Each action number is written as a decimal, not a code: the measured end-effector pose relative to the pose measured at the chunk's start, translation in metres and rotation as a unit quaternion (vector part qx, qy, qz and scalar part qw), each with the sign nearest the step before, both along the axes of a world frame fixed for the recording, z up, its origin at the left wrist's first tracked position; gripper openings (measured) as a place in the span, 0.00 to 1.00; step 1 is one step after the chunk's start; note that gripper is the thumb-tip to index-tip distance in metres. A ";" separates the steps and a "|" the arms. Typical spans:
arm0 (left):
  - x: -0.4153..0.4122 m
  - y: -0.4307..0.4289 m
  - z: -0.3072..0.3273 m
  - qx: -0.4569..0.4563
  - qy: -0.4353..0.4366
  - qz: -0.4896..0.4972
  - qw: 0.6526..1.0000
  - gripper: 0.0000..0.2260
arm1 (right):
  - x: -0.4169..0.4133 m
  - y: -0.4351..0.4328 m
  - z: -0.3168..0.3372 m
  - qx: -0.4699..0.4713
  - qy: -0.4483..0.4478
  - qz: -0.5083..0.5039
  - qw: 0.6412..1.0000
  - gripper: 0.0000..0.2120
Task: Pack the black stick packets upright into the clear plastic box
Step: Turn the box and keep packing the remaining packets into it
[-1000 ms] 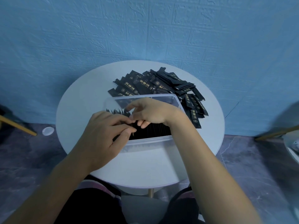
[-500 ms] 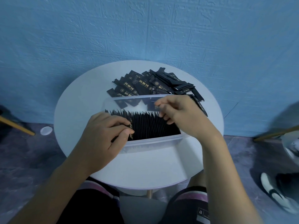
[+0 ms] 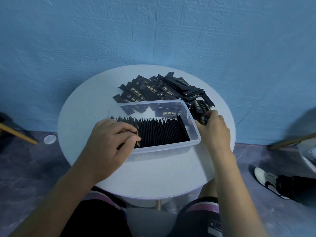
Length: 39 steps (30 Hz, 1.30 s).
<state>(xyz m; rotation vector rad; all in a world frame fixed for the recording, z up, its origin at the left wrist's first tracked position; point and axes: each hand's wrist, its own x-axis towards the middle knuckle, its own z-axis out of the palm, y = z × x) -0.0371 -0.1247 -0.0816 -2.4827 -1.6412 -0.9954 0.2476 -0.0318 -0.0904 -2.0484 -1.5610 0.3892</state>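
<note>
left grip [image 3: 109, 142] pinches the left end of the upright row [image 3: 162, 130] in the clear plastic box [image 3: 171, 146], while the nearer right grip [image 3: 213, 130] curls onto a loose packet [image 3: 202, 119], hold unclear, lying lengthwise away just past the box's right wall on the bench [image 3: 162, 177].

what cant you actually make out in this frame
Head view only:
- Left end of the upright packets in the clear plastic box: covered by the left hand.
- Whether the right hand grips a packet from the loose pile: its fingers hide the contact.
- Packet print: too small to read.
- Pale object at the right edge: cut off, blurred.
</note>
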 end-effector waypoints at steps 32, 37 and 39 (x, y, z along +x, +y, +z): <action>0.001 0.000 0.000 0.003 -0.008 -0.001 1.000 0.17 | 0.009 -0.009 0.009 -0.125 0.053 0.042 0.990 0.16; 0.001 0.000 0.000 0.001 -0.009 0.002 1.000 0.17 | 0.011 -0.010 0.009 -0.114 0.085 0.064 0.988 0.14; 0.001 0.000 0.000 0.002 -0.009 0.003 1.000 0.17 | 0.012 -0.009 0.007 -0.115 0.089 0.068 0.987 0.15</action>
